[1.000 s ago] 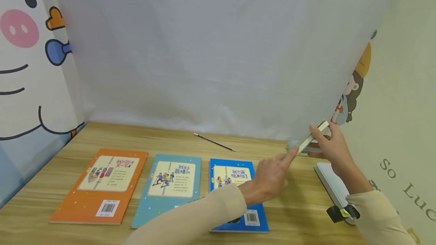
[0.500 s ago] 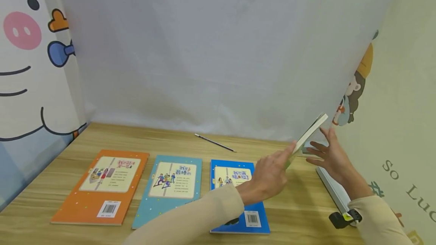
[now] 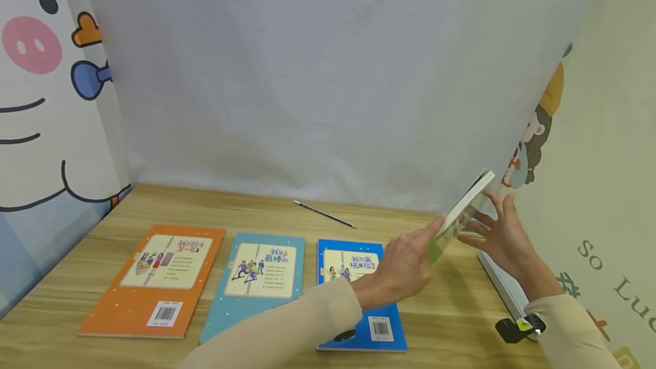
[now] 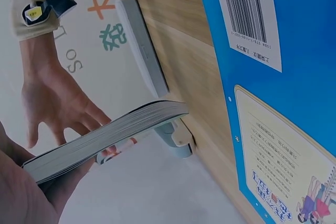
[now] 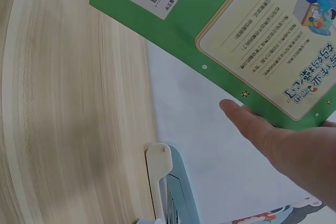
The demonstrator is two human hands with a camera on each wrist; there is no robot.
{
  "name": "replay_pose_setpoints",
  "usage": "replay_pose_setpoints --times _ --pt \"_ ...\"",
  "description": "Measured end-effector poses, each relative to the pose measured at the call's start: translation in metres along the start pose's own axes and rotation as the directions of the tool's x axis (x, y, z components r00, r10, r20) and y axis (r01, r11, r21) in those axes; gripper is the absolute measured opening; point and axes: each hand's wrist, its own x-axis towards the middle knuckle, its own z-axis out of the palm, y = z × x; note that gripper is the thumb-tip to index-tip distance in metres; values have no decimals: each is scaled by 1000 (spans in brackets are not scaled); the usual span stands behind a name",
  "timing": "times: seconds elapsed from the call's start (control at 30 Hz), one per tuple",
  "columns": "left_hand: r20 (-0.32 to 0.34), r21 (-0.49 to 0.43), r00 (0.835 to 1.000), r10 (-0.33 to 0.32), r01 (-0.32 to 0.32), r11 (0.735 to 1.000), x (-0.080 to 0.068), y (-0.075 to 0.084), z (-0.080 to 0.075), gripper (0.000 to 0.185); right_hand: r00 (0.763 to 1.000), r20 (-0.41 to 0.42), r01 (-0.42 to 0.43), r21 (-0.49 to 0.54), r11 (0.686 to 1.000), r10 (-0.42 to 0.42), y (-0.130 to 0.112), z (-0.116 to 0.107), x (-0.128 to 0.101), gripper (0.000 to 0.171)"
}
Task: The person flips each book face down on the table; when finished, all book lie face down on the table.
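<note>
A green book (image 3: 463, 209) is tilted up off the tabletop (image 3: 451, 312) at the right end of the row, its page edge facing the head camera and its green back cover, with barcode and cream panel, turned toward the right wall. The left hand (image 3: 407, 263) reaches across the blue book (image 3: 359, 295) and grips the green book's lower end, thumb on one cover and fingers (image 4: 16, 187) on the other, as the left wrist view shows. The right hand (image 3: 499, 232) is on the far side of the book with its fingers (image 3: 474, 224) spread and nearly straight, the tips lying against the green cover; they are wide, not wrapped round it. Below the raised book a white and pale blue bookend (image 5: 168, 182) lies on the tabletop by the wall. To the left lie a teal book (image 3: 256, 278) and an orange book (image 3: 159, 278), flat and side by side, and a dark pen (image 3: 324, 214) rests farther back near the white curtain (image 3: 307, 73).
</note>
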Motion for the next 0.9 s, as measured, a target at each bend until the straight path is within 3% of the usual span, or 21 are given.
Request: replay_pose_setpoints --times 0.2,0.6,0.7,0.9 --pt "-20 -36 1000 15 -16 999 -2 -1 -1 77 1000 -8 -12 8 1000 12 2 1 0 73" --pt "-4 -158 1000 -14 13 987 -4 -6 -5 76 1000 -25 -18 1 1000 18 5 -1 -7 72" --pt "24 -236 999 -47 51 970 -4 -7 -8 76 999 -31 -22 -8 1000 22 6 -4 -8 72" --pt "61 -409 989 -135 148 900 -1 -8 -10 78 1000 -25 -13 39 999 14 7 -9 -11 71"
